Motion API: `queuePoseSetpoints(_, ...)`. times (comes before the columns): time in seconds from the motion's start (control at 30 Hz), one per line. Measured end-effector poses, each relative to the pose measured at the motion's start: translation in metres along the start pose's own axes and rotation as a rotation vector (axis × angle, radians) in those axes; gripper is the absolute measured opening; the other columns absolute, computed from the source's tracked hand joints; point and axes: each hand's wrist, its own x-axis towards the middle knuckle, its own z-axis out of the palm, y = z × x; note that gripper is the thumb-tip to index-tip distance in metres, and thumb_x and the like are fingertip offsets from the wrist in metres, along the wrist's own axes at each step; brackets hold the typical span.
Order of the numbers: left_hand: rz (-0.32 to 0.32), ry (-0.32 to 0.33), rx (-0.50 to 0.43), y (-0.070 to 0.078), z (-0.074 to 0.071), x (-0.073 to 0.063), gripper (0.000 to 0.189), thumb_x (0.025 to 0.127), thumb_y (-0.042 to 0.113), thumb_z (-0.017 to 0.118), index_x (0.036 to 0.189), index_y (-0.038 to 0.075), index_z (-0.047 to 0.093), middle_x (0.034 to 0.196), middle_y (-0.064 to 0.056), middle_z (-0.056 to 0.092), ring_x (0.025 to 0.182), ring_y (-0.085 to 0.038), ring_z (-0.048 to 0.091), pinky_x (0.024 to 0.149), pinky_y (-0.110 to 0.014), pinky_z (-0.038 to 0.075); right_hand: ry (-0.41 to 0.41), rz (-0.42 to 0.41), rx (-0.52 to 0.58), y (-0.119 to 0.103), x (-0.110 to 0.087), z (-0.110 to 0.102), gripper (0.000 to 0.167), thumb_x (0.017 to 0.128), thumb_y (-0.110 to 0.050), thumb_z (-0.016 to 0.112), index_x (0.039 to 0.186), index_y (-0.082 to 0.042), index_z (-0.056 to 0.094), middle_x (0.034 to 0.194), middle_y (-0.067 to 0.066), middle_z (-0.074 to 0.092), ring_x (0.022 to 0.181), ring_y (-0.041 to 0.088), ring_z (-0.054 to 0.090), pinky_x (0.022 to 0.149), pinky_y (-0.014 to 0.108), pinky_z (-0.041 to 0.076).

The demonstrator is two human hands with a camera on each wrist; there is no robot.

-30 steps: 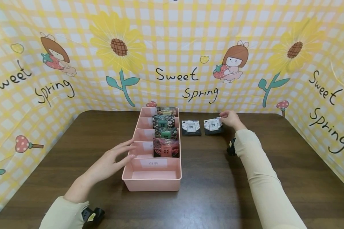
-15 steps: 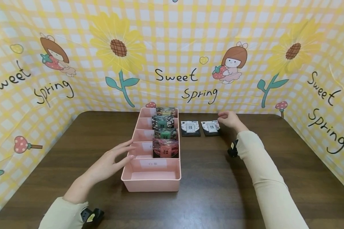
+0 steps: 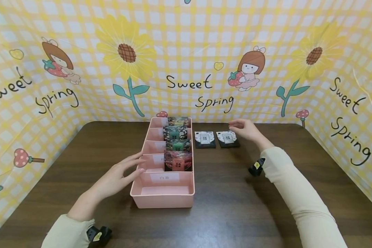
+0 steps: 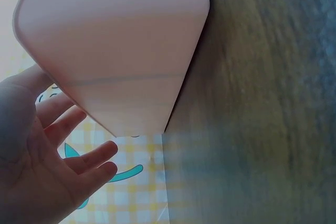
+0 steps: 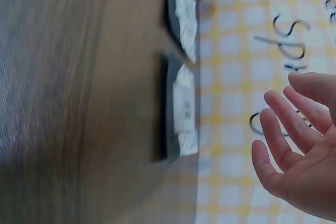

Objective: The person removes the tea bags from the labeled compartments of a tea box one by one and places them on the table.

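A long pink divided box stands on the table, its near compartment bare inside and labelled on the back wall. My left hand rests at the box's left rim with loosely spread fingers; the left wrist view shows the thumb against the rim of the pink box. Two black-and-white sachets lie flat right of the box: a left sachet and a right sachet. My right hand hovers just beyond the right sachet, fingers relaxed and holding nothing. The right wrist view shows this hand apart from the right sachet.
Upright in the box's other compartments stand a red sachet, a green sachet, a dark teal sachet and a yellowish-green one at the back. Behind the brown table hangs a yellow checked cloth.
My right hand has let go of the right sachet's edge and lifted off slightly. That sachet has shifted a little left and lies flatter beside the other. My left hand has stayed put.
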Motion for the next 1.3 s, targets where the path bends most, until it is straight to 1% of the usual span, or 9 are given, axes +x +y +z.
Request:
queuePoseSetpoints(0.2,-0.001,0.001,0.002,0.0,0.0,0.0,0.038,0.095,0.029,0.054,0.128,0.011,0.056,0.147,-0.014,0.039,0.133,-0.039,0.038,0.104,-0.058,0.035,-0.006,-0.044,0.023,-0.017,-0.01,0.004,0.033,0.094,-0.016,0.055,0.123,0.001,0.056,0.122,0.023,0.061,0.113,0.034,0.058,0.094,0.044,0.05)
queuePoseSetpoints(0.53,0.004,0.012,0.01,-0.001,0.0,-0.001,0.037,0.095,0.029,0.054,0.127,0.011,0.057,0.146,-0.014,0.04,0.133,-0.038,0.039,0.103,-0.057,0.036,-0.049,-0.146,0.052,-0.042,-0.03,0.019,0.031,0.093,-0.02,0.058,0.12,-0.005,0.059,0.12,0.018,0.063,0.108,0.029,0.06,0.091,0.044,0.05)
queuePoseSetpoints(0.63,0.006,0.015,0.013,-0.002,0.001,0.0,0.037,0.095,0.029,0.054,0.127,0.01,0.057,0.146,-0.015,0.041,0.132,-0.039,0.039,0.103,-0.057,0.036,-0.059,-0.181,0.06,-0.048,-0.035,0.025,0.029,0.092,-0.018,0.06,0.118,-0.005,0.061,0.118,0.016,0.064,0.105,0.025,0.062,0.089,0.04,0.052)
queuePoseSetpoints(0.77,-0.005,0.009,0.014,-0.004,0.001,0.0,0.039,0.095,0.03,0.054,0.128,0.009,0.057,0.147,-0.014,0.04,0.133,-0.038,0.039,0.104,-0.056,0.035,-0.08,-0.224,0.098,-0.058,-0.042,0.035,0.027,0.09,-0.015,0.061,0.115,-0.005,0.063,0.114,0.016,0.066,0.099,0.019,0.063,0.081,0.029,0.053)
queuePoseSetpoints(0.83,-0.011,0.006,0.016,-0.004,0.001,0.0,0.039,0.095,0.03,0.053,0.128,0.01,0.056,0.147,-0.014,0.039,0.134,-0.037,0.038,0.105,-0.056,0.035,-0.089,-0.248,0.111,-0.063,-0.045,0.04,0.026,0.09,-0.013,0.062,0.113,-0.004,0.064,0.112,0.015,0.067,0.097,0.018,0.063,0.079,0.027,0.053)
queuePoseSetpoints(0.9,-0.01,0.005,0.015,-0.004,0.001,0.0,0.039,0.095,0.03,0.053,0.128,0.01,0.056,0.147,-0.014,0.039,0.134,-0.037,0.038,0.105,-0.055,0.035,-0.1,-0.272,0.115,-0.066,-0.047,0.046,0.024,0.09,-0.013,0.062,0.111,-0.004,0.065,0.11,0.015,0.068,0.096,0.017,0.064,0.079,0.026,0.053)
queuePoseSetpoints(1.03,0.002,0.007,0.01,-0.003,0.001,0.0,0.038,0.095,0.029,0.054,0.128,0.01,0.057,0.147,-0.014,0.04,0.133,-0.038,0.039,0.104,-0.056,0.035,-0.118,-0.313,0.098,-0.073,-0.052,0.057,0.022,0.09,-0.014,0.062,0.109,-0.004,0.066,0.107,0.012,0.069,0.097,0.018,0.064,0.084,0.028,0.052)
queuePoseSetpoints(1.13,0.008,0.008,0.008,-0.003,0.001,0.0,0.038,0.095,0.029,0.054,0.128,0.011,0.057,0.147,-0.014,0.04,0.133,-0.038,0.039,0.104,-0.057,0.035,-0.134,-0.32,0.097,-0.078,-0.055,0.064,0.022,0.09,-0.015,0.062,0.108,-0.005,0.066,0.107,0.011,0.07,0.097,0.019,0.065,0.086,0.031,0.052)
queuePoseSetpoints(1.3,0.008,0.005,0.006,-0.002,0.001,0.0,0.037,0.095,0.029,0.054,0.128,0.012,0.056,0.147,-0.013,0.04,0.133,-0.037,0.038,0.104,-0.057,0.035,-0.143,-0.324,0.122,-0.082,-0.056,0.075,0.021,0.089,-0.012,0.063,0.107,-0.003,0.067,0.107,0.014,0.069,0.098,0.022,0.065,0.089,0.035,0.052)
